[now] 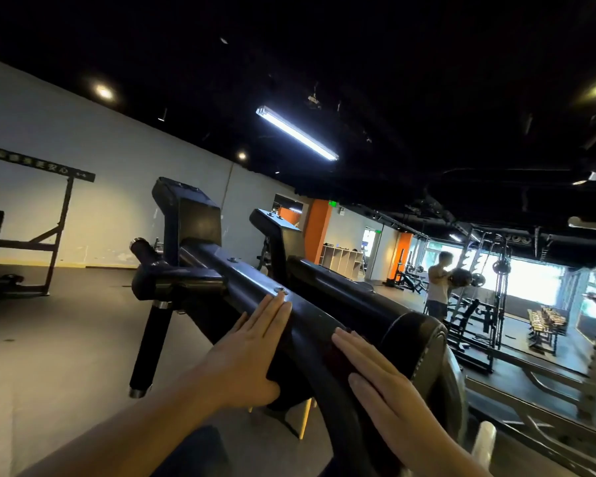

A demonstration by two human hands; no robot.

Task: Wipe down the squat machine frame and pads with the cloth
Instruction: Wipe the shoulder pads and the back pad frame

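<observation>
left hand (252, 346), right hand (386, 383): flat, holding nothing, on frame arm (255, 280) | steel likely rigid, slick; brace on its top | shoulder pad (424, 339) likely soft | cloth unseen

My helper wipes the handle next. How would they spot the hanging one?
Start at the black frame beam under the left hand. Left of it a bracket sticks out, and the handle hangs down from that. Unlike the stubby peg above, it is long with chrome ends.

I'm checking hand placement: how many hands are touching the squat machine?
2. The left hand lies flat on the black frame arm; the right hand lies flat lower down, beside the round pad. No others show.
</observation>
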